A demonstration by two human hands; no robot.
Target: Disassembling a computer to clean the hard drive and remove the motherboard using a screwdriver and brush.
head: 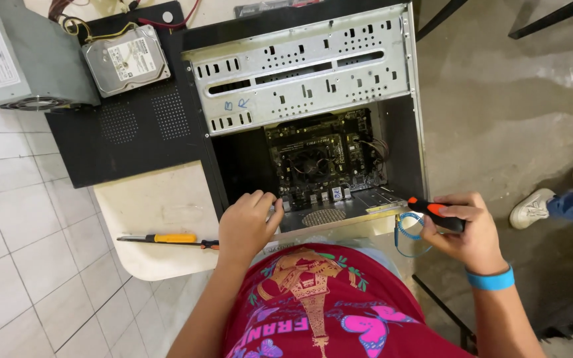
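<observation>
An open black desktop computer case (313, 40) lies on its side on a white table (160, 205), with the green motherboard (323, 159) and its fan showing inside. My left hand (247, 225) rests on the case's near edge, fingers curled over the rim. My right hand (469, 232) is closed around a black and orange screwdriver (436, 213), held just right of the case's near corner. A blue wrist strap (492, 280) circles my right wrist, and its coiled blue cord (406, 232) hangs beside the case.
A yellow-handled screwdriver (167, 238) lies on the table left of my left hand. A hard drive (126, 59) sits on the removed black side panel (127, 132), beside a grey power supply (21, 53). Another person's white shoe (532, 207) is on the concrete floor at right.
</observation>
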